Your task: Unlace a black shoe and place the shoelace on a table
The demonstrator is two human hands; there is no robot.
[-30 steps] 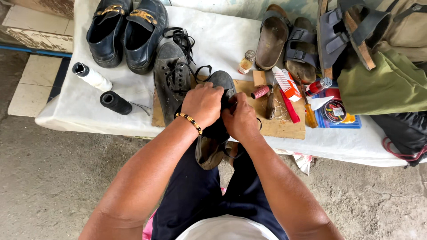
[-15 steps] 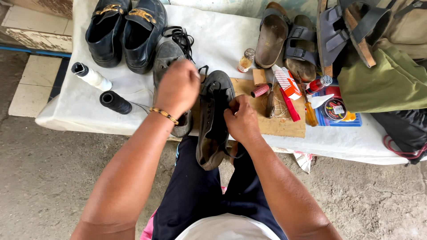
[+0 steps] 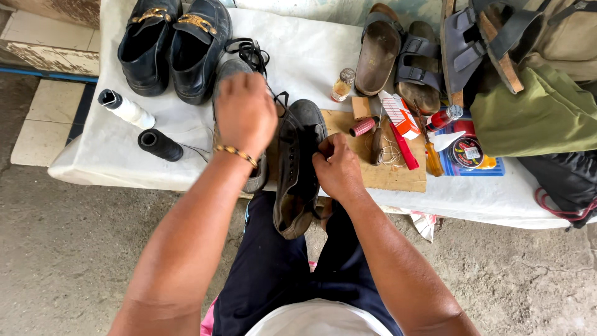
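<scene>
A worn black lace-up shoe (image 3: 297, 168) lies lengthwise over the table's front edge, its heel hanging above my lap. My right hand (image 3: 337, 167) grips this shoe at its right side, near the eyelets. My left hand (image 3: 245, 112) is raised over a second, grey shoe (image 3: 239, 71) that lies to the left; the fingers are curled and seem to pinch a thin thread or lace, but that is too small to tell. A beaded bracelet sits on the left wrist.
White cloth covers the table (image 3: 93, 168). A pair of black loafers (image 3: 174, 46) stands back left, with a white thread spool (image 3: 127, 109) and a black one (image 3: 160, 145). A wooden board (image 3: 395, 171), tools, a small bottle (image 3: 342, 84), sandals (image 3: 398, 53) and a green bag (image 3: 541, 118) fill the right.
My left hand has lifted off the black shoe and moved up and left, over the grey shoe. The black shoe now shows fully. My right hand has stayed on it.
</scene>
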